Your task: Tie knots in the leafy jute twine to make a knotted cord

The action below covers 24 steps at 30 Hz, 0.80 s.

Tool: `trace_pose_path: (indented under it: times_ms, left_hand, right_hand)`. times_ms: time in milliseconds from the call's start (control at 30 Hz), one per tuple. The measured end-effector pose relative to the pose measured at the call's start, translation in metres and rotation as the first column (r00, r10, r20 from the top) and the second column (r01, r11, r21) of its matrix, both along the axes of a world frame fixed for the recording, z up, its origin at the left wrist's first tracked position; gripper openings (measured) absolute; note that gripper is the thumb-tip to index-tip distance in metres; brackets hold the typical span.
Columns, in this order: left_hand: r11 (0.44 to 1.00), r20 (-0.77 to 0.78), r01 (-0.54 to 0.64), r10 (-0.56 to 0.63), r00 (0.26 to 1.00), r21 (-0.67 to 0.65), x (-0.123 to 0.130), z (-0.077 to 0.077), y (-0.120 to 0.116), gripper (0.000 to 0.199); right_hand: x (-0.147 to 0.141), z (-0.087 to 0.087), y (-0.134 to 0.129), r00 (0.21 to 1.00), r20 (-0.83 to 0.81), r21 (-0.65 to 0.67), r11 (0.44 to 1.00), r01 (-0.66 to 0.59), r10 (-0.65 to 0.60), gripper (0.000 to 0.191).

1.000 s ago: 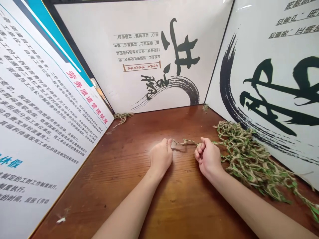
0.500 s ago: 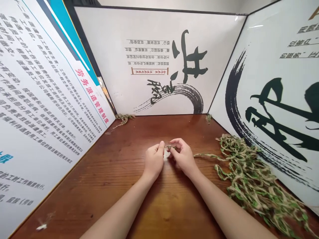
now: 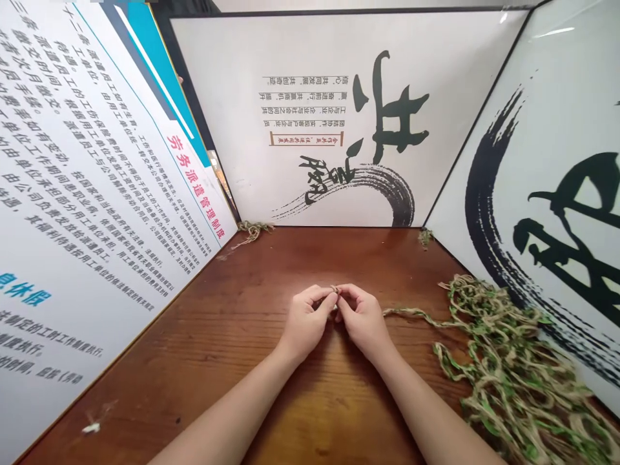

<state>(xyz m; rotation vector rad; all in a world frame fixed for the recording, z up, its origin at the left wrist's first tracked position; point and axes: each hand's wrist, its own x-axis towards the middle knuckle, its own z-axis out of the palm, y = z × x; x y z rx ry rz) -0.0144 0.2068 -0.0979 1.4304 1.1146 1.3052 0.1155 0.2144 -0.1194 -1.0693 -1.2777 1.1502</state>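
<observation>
Three upright white boards printed with characters [image 3: 300, 51] border a reddish-brown wooden tabletop [image 3: 213, 361] at left, rear and right. A tangled pile of tan-and-green leafy twine [image 3: 518, 368] lies on the tabletop, against the right board. Left hand [image 3: 306, 320] and right hand [image 3: 365, 320] meet near mid-table, thumbs and index fingers pressed together, both pinching a short section of a thin tan-and-green twine strand [image 3: 416, 313]. The strand emerges beside the right hand and reaches the pile's left edge. Small twine tufts [image 3: 252, 232] sit at both rear corners. A white scrap [image 3: 91, 427] lies front left.
</observation>
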Motion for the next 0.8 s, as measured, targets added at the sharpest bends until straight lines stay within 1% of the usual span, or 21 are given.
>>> trace_pose_path:
  times_ms: [33,100,167,267,400,533,633,700,800]
  left_hand:
    - [1.000,0.008,-0.020,0.020,1.000,-0.011,0.0002,-0.0003,0.0003,0.020]
    - [0.995,0.064,-0.055,0.061,0.996,-0.080,0.0007,-0.0007,0.0010,0.018]
    - [0.985,0.123,-0.073,0.092,0.988,-0.155,0.0017,-0.0002,0.0012,0.019]
    - [0.973,0.159,-0.104,0.138,0.978,-0.208,0.0039,0.0021,0.0000,0.020]
    - [0.973,0.168,-0.109,0.144,0.975,-0.203,0.0061,0.0044,-0.0020,0.021]
    - [0.978,0.157,-0.101,0.130,0.979,-0.183,0.0039,0.0031,-0.0018,0.018]
    - [0.974,0.161,-0.107,0.141,0.977,-0.201,0.0005,0.0007,-0.0002,0.022]
    - [0.967,0.178,-0.123,0.164,0.970,-0.221,-0.0012,-0.0012,0.0017,0.026]
    - [0.962,0.186,-0.153,0.197,0.963,-0.226,-0.0026,-0.0043,0.0060,0.028]
  right_hand:
    - [0.0000,0.0004,0.0002,1.000,-0.013,-0.007,1.000,0.003,-0.003,0.028]
    - [0.0000,0.0010,0.0004,0.999,-0.051,-0.042,0.999,0.007,-0.009,0.029]
    - [0.0003,0.0017,0.0000,0.997,-0.080,-0.067,0.998,0.001,-0.006,0.030]
    - [0.0017,0.0039,-0.0017,0.994,-0.108,-0.078,0.997,-0.024,0.015,0.027]
    - [0.0029,0.0061,-0.0027,0.994,-0.098,-0.088,0.995,-0.050,0.042,0.030]
    - [0.0024,0.0018,0.0005,0.997,-0.070,-0.048,0.999,0.024,-0.028,0.033]
    - [0.0028,-0.0018,0.0026,0.994,-0.073,-0.084,0.993,0.078,-0.085,0.039]
    - [0.0034,-0.0018,0.0028,0.993,-0.068,-0.110,0.990,0.090,-0.098,0.042]
    - [0.0039,0.0010,0.0018,0.995,-0.059,-0.121,0.990,0.074,-0.082,0.045]
